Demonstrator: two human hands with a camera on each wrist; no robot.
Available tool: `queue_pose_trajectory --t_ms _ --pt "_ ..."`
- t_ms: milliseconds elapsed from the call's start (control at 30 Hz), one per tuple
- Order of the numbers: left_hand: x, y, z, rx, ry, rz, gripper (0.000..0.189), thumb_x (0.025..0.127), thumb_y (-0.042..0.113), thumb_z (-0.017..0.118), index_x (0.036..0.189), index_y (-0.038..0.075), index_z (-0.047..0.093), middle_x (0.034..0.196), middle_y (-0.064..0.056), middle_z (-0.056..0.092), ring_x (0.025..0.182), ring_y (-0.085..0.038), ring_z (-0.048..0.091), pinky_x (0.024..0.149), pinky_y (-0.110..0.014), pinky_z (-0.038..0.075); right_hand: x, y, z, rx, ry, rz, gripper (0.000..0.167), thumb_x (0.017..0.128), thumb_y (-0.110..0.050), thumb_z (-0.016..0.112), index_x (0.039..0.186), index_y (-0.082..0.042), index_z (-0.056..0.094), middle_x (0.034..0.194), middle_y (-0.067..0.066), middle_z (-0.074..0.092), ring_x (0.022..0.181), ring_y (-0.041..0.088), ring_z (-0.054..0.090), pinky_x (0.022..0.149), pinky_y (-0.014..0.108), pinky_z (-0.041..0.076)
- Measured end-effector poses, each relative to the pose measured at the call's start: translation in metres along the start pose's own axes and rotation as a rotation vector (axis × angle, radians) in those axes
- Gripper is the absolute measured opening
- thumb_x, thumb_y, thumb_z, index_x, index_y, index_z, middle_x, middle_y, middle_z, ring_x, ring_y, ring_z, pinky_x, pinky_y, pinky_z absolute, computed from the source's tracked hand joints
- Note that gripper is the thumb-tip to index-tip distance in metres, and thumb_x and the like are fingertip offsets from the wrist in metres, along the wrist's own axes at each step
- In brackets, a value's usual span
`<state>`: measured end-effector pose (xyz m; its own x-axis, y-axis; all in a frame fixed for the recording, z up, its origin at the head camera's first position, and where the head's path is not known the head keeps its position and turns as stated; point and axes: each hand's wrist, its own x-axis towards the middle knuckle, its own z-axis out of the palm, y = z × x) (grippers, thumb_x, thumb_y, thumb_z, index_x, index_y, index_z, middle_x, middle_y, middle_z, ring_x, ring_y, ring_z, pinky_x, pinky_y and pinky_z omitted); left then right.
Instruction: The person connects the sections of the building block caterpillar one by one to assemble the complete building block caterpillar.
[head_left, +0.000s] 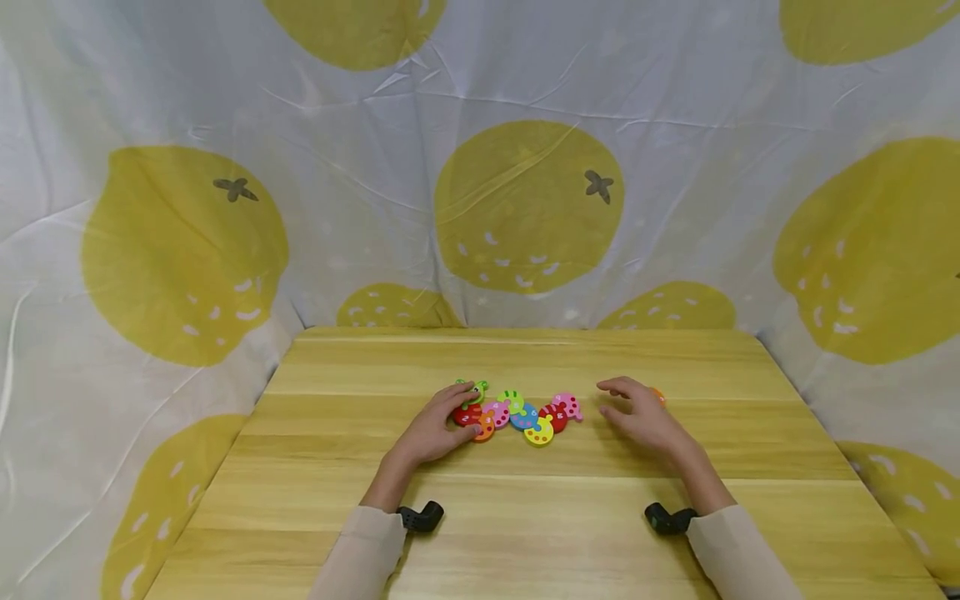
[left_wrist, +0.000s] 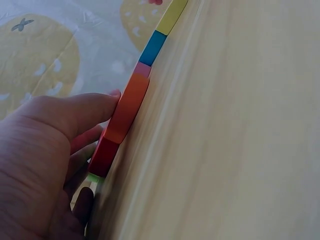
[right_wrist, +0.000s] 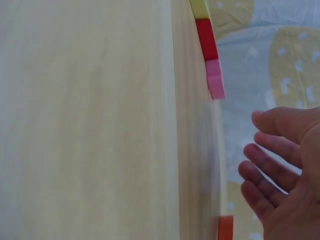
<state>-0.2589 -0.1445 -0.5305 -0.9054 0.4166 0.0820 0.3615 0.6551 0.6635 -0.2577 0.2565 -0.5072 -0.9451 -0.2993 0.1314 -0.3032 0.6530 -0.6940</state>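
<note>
A wooden caterpillar puzzle (head_left: 522, 415) of several joined round pieces, spotted and striped in bright colours, some numbered, lies in a zigzag on the table. My left hand (head_left: 435, 423) rests at its left end. Its thumb tip touches the orange piece (left_wrist: 129, 107), while loosely bent fingers lie about the green head (head_left: 478, 392) and the red piece (left_wrist: 104, 156). At the opposite end sits a pink spotted piece (head_left: 567, 406). Right of that, apart from it, hovers my right hand (head_left: 641, 417), fingers relaxed and holding nothing. Beyond this hand a loose orange piece (head_left: 659, 397) is partly hidden.
The puzzle lies on a light wooden table (head_left: 540, 525). A white cloth with yellow lemon prints (head_left: 525, 83) hangs behind the table and along both sides. Black wrist cameras sit at the left cuff (head_left: 422, 517) and the right cuff (head_left: 669, 519).
</note>
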Motion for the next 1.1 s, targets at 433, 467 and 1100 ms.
queue_pose_trajectory --t_ms 433,467,1100 --pt "0.0 0.0 0.002 -0.01 0.055 -0.025 0.058 0.091 0.035 0.078 0.144 0.018 0.061 0.162 0.002 0.044 0.154 -0.03 0.034 0.126 -0.052 0.029 -0.016 0.02 -0.026 -0.096 0.207 0.167 0.06 0.094 -0.038 0.076 0.137 0.001 0.061 0.139 0.025 0.054 0.113 0.041 0.058 0.091 0.057 0.054" --pt "-0.001 0.0 0.002 -0.007 0.055 -0.027 0.058 0.091 0.035 0.079 0.144 0.018 0.061 0.162 0.002 0.044 0.154 -0.03 0.034 0.126 -0.051 0.029 -0.018 0.021 -0.027 -0.106 0.211 0.182 0.064 0.093 -0.04 0.077 0.138 0.001 0.06 0.14 0.025 0.052 0.114 0.042 0.058 0.09 0.057 0.055" --pt "-0.007 -0.003 -0.005 0.051 -0.034 0.089 0.072 0.089 0.035 0.071 0.154 0.014 0.05 0.167 -0.002 0.036 0.157 -0.033 0.026 0.124 -0.059 0.029 -0.02 0.043 -0.029 -0.078 0.14 0.304 0.078 0.086 -0.044 0.082 0.139 0.008 0.057 0.136 0.032 0.058 0.122 0.049 0.056 0.099 0.061 0.049"
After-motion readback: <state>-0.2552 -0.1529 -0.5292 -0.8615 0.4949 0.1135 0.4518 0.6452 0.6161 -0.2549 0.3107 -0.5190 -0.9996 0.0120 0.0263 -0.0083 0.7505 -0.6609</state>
